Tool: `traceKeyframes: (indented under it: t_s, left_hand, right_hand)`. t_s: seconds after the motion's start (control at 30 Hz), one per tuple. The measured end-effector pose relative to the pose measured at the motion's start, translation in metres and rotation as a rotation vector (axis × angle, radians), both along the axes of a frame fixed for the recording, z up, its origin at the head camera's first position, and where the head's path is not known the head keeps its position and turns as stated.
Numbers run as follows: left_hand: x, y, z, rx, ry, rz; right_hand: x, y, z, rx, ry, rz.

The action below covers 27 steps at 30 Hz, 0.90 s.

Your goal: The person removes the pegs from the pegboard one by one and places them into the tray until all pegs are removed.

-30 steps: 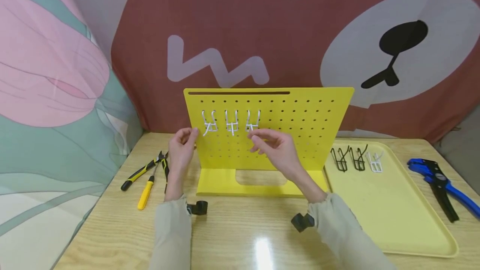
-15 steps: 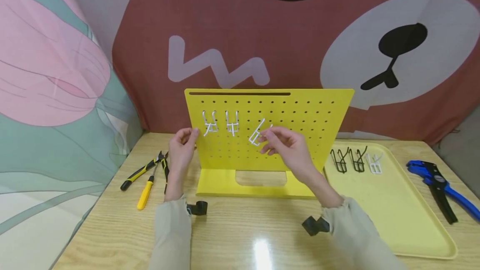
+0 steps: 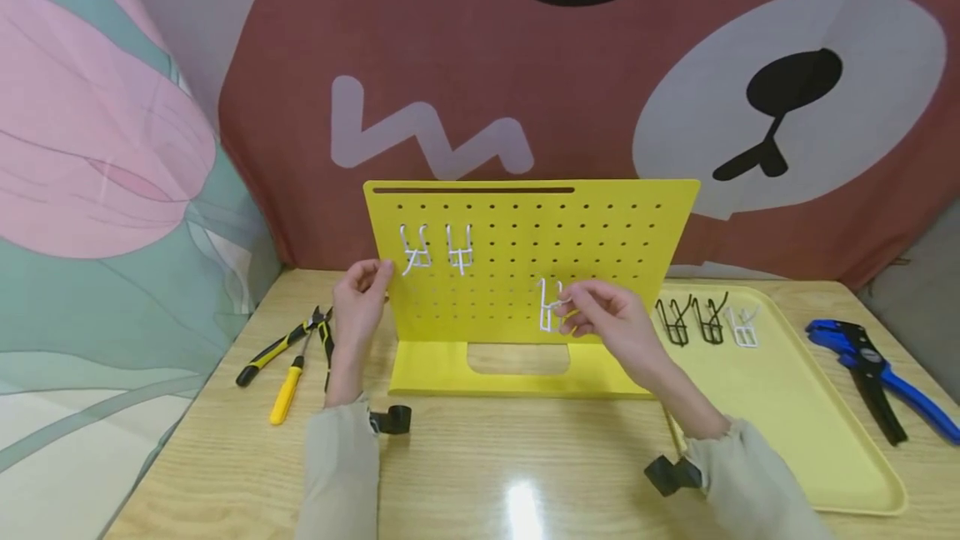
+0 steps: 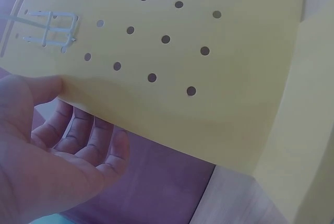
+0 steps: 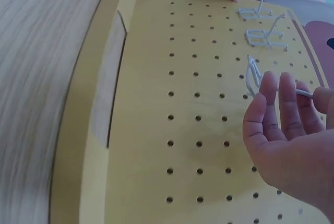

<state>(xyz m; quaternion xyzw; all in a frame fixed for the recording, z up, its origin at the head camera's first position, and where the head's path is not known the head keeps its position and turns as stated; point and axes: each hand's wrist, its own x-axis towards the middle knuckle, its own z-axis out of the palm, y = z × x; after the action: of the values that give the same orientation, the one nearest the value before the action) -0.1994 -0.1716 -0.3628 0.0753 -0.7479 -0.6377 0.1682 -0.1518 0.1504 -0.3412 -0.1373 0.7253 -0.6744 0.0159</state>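
A yellow pegboard (image 3: 450, 323) stands upright on its base on the wooden table. My left hand (image 3: 361, 300) grips its left edge, thumb on the front and fingers behind, as the left wrist view shows. In my right hand (image 3: 611, 325) a white wire pegboard hook (image 3: 546, 311) is pinched by its prong, held in front of the board's lower right part. Two more white hooks hang in the holes at upper left: the outer hook (image 3: 417, 255) has its prong slanting left, the inner hook (image 3: 461, 253) points straight forward.
Right of the board lies a pale yellow tray (image 3: 795, 440) with two black hooks (image 3: 692, 323) and a white hook (image 3: 742, 332). Beyond it is a blue wire stripper (image 3: 870, 361). Pliers (image 3: 273, 350) and a yellow-handled screwdriver (image 3: 287, 394) lie at left.
My right hand has taken the third white hook off the board and carried it right and down. My left hand has stayed on the board's edge.
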Motion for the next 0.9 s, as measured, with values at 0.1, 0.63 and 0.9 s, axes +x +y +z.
traceKeyframes:
  t_s: [0.1, 0.63, 0.9]
  left_hand:
    - [0.0, 0.0, 0.0, -0.011, -0.004, 0.002]
    - [-0.001, 0.001, 0.001, -0.004, -0.016, -0.003]
    - [0.0, 0.0, 0.0, 0.0, -0.02, -0.011]
  right_hand:
    - [0.004, 0.012, -0.005, 0.048, -0.005, -0.009]
    - [0.024, 0.091, -0.025, 0.149, 0.028, -0.029]
    - [0.026, 0.131, -0.038, 0.24, -0.02, -0.076]
